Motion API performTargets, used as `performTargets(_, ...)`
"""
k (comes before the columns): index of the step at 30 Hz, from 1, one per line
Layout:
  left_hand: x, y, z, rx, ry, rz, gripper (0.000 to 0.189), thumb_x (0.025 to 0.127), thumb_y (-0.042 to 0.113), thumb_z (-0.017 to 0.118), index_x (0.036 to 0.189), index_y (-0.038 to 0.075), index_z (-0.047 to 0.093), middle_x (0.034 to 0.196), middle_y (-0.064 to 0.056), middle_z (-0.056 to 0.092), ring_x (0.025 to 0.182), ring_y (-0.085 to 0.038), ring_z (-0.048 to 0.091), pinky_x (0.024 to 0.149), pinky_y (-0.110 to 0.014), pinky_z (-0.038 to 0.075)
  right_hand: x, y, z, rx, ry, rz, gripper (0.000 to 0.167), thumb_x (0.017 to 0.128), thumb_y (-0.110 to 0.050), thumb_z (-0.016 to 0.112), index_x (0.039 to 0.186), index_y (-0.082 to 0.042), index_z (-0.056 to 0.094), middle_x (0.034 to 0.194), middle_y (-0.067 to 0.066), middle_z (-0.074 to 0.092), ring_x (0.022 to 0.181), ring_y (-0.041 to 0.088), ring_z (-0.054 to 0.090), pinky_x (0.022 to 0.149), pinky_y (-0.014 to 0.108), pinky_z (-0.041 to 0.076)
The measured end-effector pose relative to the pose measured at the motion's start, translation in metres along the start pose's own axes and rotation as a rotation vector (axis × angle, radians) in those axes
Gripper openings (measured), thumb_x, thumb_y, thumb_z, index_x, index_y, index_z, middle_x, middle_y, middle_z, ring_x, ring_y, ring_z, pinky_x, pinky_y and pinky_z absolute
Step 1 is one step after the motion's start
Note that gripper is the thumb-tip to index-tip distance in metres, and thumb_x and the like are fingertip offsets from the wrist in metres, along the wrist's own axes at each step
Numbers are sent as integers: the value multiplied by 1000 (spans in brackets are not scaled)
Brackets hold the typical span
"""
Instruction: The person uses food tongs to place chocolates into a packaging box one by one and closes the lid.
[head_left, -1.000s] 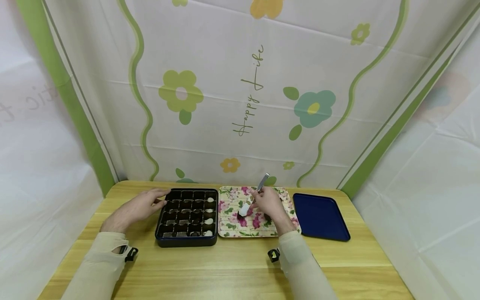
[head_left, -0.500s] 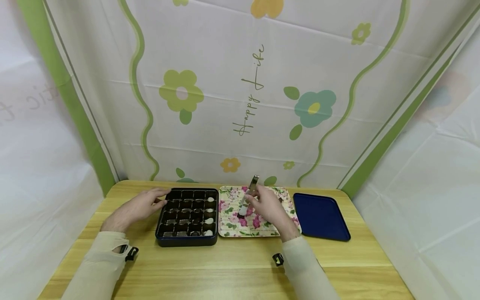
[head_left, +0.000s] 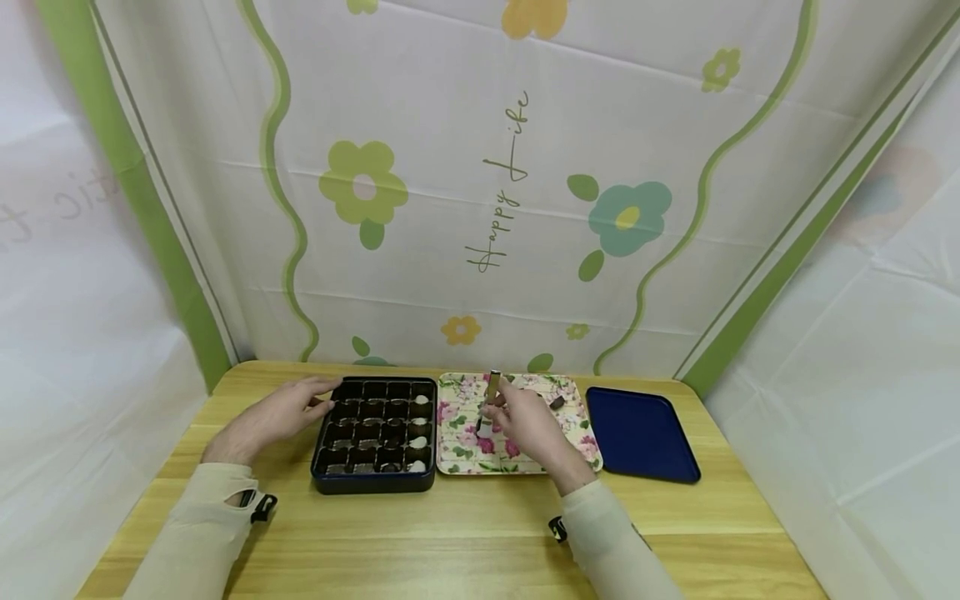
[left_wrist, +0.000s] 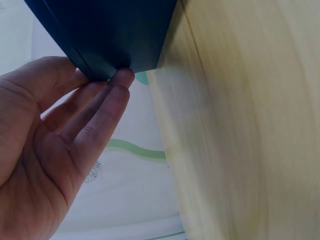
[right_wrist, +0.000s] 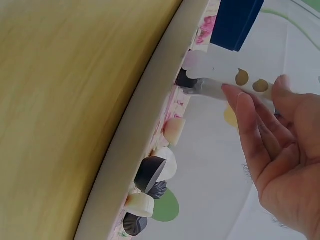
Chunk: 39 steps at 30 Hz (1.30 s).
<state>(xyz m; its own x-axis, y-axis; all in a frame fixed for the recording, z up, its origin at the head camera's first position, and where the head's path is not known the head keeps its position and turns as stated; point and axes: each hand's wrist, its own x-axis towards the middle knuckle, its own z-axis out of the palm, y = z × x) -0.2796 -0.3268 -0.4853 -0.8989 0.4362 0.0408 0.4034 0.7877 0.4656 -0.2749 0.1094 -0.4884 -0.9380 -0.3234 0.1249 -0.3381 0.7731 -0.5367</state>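
Pale fabric printed with flowers, wavy green bands and the words "Happy Life" forms the curtain (head_left: 435,108) behind and beside a light wood-grain table (head_left: 450,542). Along the far part of the tabletop, from left to right, stand a dark blue box (head_left: 372,485), a floral tray (head_left: 459,435) and a blue lid (head_left: 643,433) lying flat. Box fitted with a black insert divided into compartments; white pieces (head_left: 418,442) occupy the rightmost column, and the darker compartments cannot be read reliably. Left hand (head_left: 281,412) is at the left side of the box, fingers extended and relaxed, fingertips touching the outer wall, not wrapped round it. Right hand (head_left: 531,421) is over the tray, thumb and fingers pinching silver tongs (right_wrist: 212,89), which are tilted with their ends low at the tray. Those ends meet a dark piece (right_wrist: 185,79) on the left part of the tray; whether they are clamped on it or merely beside it cannot be determined. Also on the tray, in the right wrist view: a pale piece (right_wrist: 174,131) and, farther from the tongs, a cluster including a dark cup-shaped piece (right_wrist: 149,174), a cream piece (right_wrist: 140,205) and a ridged dark piece (right_wrist: 135,225). Both forearms wear beige sleeves (head_left: 187,533).
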Motion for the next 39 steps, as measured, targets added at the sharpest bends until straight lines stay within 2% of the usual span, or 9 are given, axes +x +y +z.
performTargets(4,0,0,0,2,0,0,54,119,13,68,165,-12,57,168,-41,58,133,-54,78,115,-70,65,-1,1,2,-47,30,-37,6,115,-17,77,114,-13,73,102,8,88,72,13,79,55,25,56)
performTargets(9,0,0,0,3,2,-3,53,119,13,68,165,-12,57,168,-41,58,133,-54,78,116,-70,65,0,0,2,-102,52,-46,7,115,-20,76,114,-14,73,92,5,84,66,9,70,53,23,49)
performTargets(14,0,0,1,2,6,1,53,119,13,67,166,-11,57,169,-40,58,134,-53,77,118,-71,64,4,-10,-2,-79,67,-33,8,116,-20,75,119,-13,75,102,10,87,69,12,73,51,24,43)
performTargets(22,0,-1,2,3,7,8,53,119,13,67,165,-11,57,169,-40,58,131,-52,79,117,-70,64,19,-32,-9,-25,92,-41,12,118,-19,71,123,-11,77,112,13,89,77,18,79,57,23,57)
performTargets(27,0,-2,2,2,3,2,53,120,14,67,166,-11,57,169,-40,57,134,-53,77,118,-71,63,29,-49,-9,12,102,-71,13,119,-19,70,128,-12,77,119,13,90,85,25,85,56,23,52)
performTargets(29,1,-2,2,2,2,1,53,120,14,67,166,-11,57,170,-40,57,135,-54,77,119,-72,63,34,-56,-8,32,99,-78,15,119,-19,70,130,-11,76,121,13,90,88,26,86,58,24,55)
performTargets(34,2,-3,2,-2,-2,1,53,120,14,67,166,-11,56,170,-40,57,132,-52,79,116,-70,65,44,-71,-3,44,86,-91,19,119,-20,69,134,-10,75,121,11,89,102,28,89,75,32,70)
performTargets(37,2,-3,2,1,-4,0,53,120,14,67,166,-11,56,170,-40,57,132,-52,79,115,-69,66,51,-78,3,19,91,-111,19,120,-22,68,134,-10,75,119,9,89,100,25,88,78,33,72)
performTargets(39,2,-3,2,2,-5,-2,53,120,14,66,167,-11,56,170,-40,57,131,-52,80,115,-69,66,56,-83,7,3,98,-122,19,120,-24,68,132,-11,75,117,8,88,95,22,86,73,32,69)
